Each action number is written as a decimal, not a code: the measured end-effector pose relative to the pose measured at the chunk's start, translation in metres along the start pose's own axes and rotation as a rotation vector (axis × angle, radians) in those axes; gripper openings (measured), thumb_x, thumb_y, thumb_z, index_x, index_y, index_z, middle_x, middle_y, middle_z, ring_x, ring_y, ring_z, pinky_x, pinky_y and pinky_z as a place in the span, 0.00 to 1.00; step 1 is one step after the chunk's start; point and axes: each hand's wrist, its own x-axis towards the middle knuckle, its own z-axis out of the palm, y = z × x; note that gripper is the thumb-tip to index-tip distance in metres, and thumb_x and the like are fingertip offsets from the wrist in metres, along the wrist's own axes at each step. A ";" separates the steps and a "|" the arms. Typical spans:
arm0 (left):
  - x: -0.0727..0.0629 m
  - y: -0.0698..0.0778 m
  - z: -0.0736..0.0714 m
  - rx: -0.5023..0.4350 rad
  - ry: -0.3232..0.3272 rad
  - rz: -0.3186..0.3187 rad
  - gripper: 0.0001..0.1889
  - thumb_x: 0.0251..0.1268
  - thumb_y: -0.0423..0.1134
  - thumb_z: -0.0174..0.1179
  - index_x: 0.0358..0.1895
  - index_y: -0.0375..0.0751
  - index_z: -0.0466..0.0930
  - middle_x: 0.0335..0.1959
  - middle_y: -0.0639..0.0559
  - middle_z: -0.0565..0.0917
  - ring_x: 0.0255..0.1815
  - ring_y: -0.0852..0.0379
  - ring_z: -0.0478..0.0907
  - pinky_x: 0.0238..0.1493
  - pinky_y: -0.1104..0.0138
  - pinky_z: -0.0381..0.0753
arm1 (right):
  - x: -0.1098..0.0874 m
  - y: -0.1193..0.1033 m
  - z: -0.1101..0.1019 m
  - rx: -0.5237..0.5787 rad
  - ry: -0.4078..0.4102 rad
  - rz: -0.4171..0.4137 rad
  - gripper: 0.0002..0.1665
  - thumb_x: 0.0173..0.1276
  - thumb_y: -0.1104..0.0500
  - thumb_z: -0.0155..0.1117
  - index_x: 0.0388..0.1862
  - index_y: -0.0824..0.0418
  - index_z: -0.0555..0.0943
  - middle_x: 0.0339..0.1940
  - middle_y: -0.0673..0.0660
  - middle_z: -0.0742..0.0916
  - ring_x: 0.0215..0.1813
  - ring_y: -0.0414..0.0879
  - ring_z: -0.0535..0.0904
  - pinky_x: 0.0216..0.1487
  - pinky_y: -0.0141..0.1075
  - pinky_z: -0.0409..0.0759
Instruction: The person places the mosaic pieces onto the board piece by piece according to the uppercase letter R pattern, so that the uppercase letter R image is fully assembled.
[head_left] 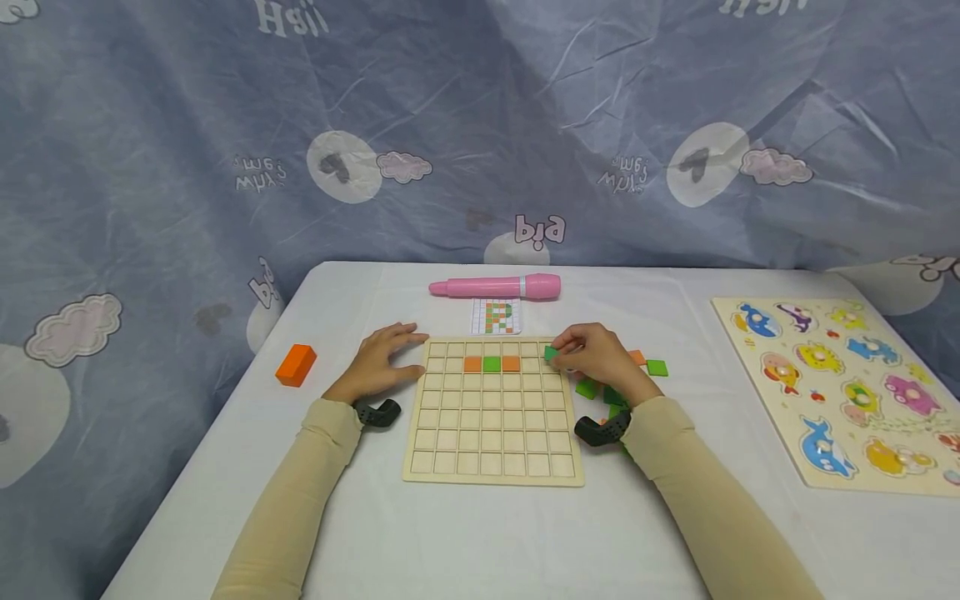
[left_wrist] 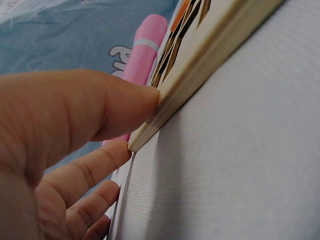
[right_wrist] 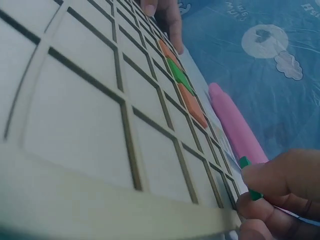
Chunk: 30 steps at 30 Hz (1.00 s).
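Placement step, apparently under way.
Pale wooden grid board; touching its left edge, the left hand, fingers extended; at its far-right corner, the right hand, pinching a flat green tile, which likely needs aligning with a cell.

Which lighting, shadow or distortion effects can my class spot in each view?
Head: pale sheen along creases in the backdrop; left wrist: dimmer, with a soft shadow on the tablecloth beside the grid board; right wrist: bluish, hazy cast, and steep perspective making the board's near cells look much larger than its far ones.
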 end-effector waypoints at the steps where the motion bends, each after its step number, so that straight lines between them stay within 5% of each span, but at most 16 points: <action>1: 0.000 0.000 0.000 0.000 0.000 -0.001 0.32 0.67 0.46 0.70 0.74 0.42 0.80 0.83 0.38 0.69 0.87 0.35 0.55 0.84 0.37 0.48 | 0.001 -0.001 0.002 0.003 -0.001 0.003 0.15 0.69 0.63 0.76 0.51 0.69 0.86 0.41 0.59 0.87 0.32 0.44 0.83 0.33 0.35 0.87; 11: 0.000 -0.001 0.000 -0.013 0.003 -0.001 0.32 0.66 0.45 0.70 0.74 0.42 0.80 0.82 0.38 0.69 0.87 0.35 0.55 0.84 0.37 0.47 | 0.005 -0.014 0.016 -0.040 -0.021 0.016 0.12 0.67 0.65 0.77 0.47 0.68 0.87 0.35 0.56 0.85 0.21 0.42 0.77 0.27 0.34 0.82; 30: 0.000 0.001 -0.001 -0.012 0.009 0.017 0.32 0.66 0.45 0.70 0.73 0.41 0.81 0.82 0.37 0.70 0.86 0.34 0.56 0.83 0.37 0.49 | 0.011 -0.024 0.029 -0.126 -0.051 0.063 0.09 0.68 0.66 0.76 0.45 0.65 0.88 0.30 0.53 0.81 0.17 0.40 0.75 0.25 0.32 0.73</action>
